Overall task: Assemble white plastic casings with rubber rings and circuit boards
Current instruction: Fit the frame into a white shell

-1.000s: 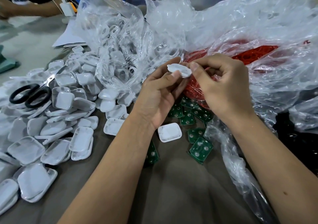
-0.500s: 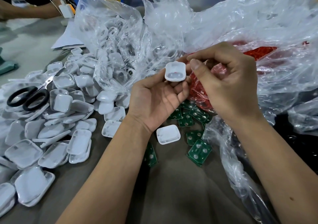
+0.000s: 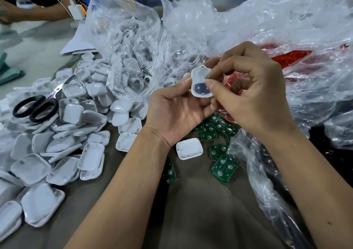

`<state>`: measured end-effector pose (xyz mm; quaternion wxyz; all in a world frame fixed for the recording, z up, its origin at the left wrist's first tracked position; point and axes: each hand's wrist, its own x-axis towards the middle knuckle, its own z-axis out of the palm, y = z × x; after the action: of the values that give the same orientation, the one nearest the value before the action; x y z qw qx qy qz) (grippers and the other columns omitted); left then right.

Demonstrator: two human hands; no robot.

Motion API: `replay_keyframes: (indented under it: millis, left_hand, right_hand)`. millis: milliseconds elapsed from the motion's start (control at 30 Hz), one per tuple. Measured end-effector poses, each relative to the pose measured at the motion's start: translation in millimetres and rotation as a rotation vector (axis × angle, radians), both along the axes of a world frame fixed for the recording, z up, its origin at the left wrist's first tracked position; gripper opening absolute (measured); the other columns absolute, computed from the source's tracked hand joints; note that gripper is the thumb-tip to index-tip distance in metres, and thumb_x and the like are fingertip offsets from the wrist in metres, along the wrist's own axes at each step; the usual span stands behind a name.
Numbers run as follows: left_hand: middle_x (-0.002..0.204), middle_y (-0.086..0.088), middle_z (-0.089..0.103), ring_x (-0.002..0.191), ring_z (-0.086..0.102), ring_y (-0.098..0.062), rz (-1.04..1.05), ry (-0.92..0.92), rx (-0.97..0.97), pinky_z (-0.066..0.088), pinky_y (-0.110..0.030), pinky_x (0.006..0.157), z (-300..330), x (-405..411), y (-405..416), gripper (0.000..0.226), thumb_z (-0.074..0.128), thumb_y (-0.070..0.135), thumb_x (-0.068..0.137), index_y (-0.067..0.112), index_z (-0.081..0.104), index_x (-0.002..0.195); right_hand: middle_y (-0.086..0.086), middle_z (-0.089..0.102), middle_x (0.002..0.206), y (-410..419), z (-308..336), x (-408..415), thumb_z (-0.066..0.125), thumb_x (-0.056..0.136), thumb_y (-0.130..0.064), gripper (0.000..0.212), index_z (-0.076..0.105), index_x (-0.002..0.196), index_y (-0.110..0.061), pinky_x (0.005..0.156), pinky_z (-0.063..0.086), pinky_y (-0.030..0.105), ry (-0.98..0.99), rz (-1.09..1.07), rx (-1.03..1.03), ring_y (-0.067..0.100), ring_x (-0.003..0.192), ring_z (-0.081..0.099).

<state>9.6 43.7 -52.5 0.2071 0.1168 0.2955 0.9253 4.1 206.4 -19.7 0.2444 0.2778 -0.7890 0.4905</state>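
- Head view: the left hand (image 3: 177, 113) grips a white casing (image 3: 201, 82) from below, open side up, with a dark piece showing inside it.
- Right hand (image 3: 254, 96) pinches at the casing's right edge with thumb and forefinger, its other fingers curled.
- Just below the hands, another casing (image 3: 189, 148) lies on the tabletop (image 3: 200, 210) among green circuit boards (image 3: 224, 168).
- Left of the hands sits a heap of white casings (image 3: 57, 143) with black-handled scissors (image 3: 36, 107) on top.
- Behind the right hand, red rubber rings (image 3: 290, 56) show through a clear plastic bag (image 3: 315, 96).
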Motion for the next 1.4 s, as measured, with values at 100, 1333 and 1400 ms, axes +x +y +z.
replay_keyframes:
  millis: [100,1333,1400]
  left_hand:
    - [0.119,-0.013,0.062,0.106,0.058,-0.026,-0.008,0.02,-0.016,0.043,-0.04,0.096,0,0,-1,0.06,0.048,0.012,0.093,0.003,0.038,0.152]
    - [0.121,-0.014,0.065,0.101,0.066,-0.026,0.003,0.069,-0.021,0.051,-0.036,0.097,-1,1,-3,0.045,0.055,0.008,0.09,0.003,0.053,0.135]
    - [0.115,-0.015,0.066,0.096,0.068,-0.028,-0.008,0.038,0.033,0.055,-0.037,0.093,-1,1,-3,0.044,0.058,0.004,0.087,0.001,0.057,0.131]
  right_hand:
    - [0.003,0.064,0.102,1,3,0,0.08,0.085,-0.008,0.004,0.077,0.088,-0.01,0.069,0.046,0.006,-0.013,0.015,0.031,0.009,0.106,0.071]
    - [0.011,0.067,0.102,4,8,4,0.076,0.092,-0.02,0.01,0.072,0.094,-0.011,0.08,0.059,0.037,-0.03,0.027,0.084,0.026,0.1,0.071]
    - [0.016,0.07,0.103,4,8,3,0.071,0.097,-0.017,0.009,0.072,0.099,-0.008,0.082,0.058,0.044,-0.043,0.044,0.045,0.029,0.097,0.071]
